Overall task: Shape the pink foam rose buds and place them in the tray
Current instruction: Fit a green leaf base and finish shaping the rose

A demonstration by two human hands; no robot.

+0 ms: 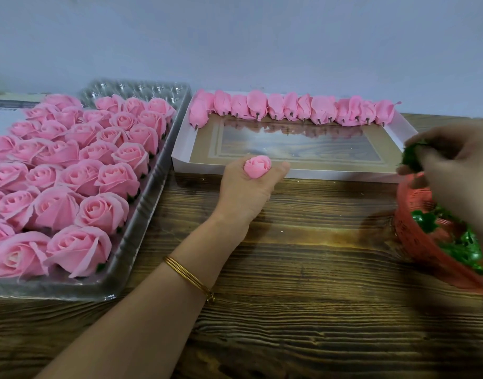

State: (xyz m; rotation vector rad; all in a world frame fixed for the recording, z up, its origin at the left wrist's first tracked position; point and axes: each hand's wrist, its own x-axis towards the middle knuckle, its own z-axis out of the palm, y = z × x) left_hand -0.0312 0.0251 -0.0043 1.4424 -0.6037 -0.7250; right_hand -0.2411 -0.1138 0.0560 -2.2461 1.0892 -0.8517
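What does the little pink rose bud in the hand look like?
The rose bud is small, soft pink and foam-like, its smooth petals wrapped tightly into a closed, rounded top. It stands upright, its base hidden inside the left hand, whose curled fingers grip it. It sits just before the near wall of the white box, above the wooden table. Nothing else touches it; the right hand is apart, pinching a green piece.

Pink bud (pixel 258 166) closed, upright, gripped in left hand (pixel 245 192) at white box (pixel 330 175) near edge. Bud row (pixel 292 106) lies along far wall. Clear tray (pixel 71 289) packed with opened roses (pixel 71 173).
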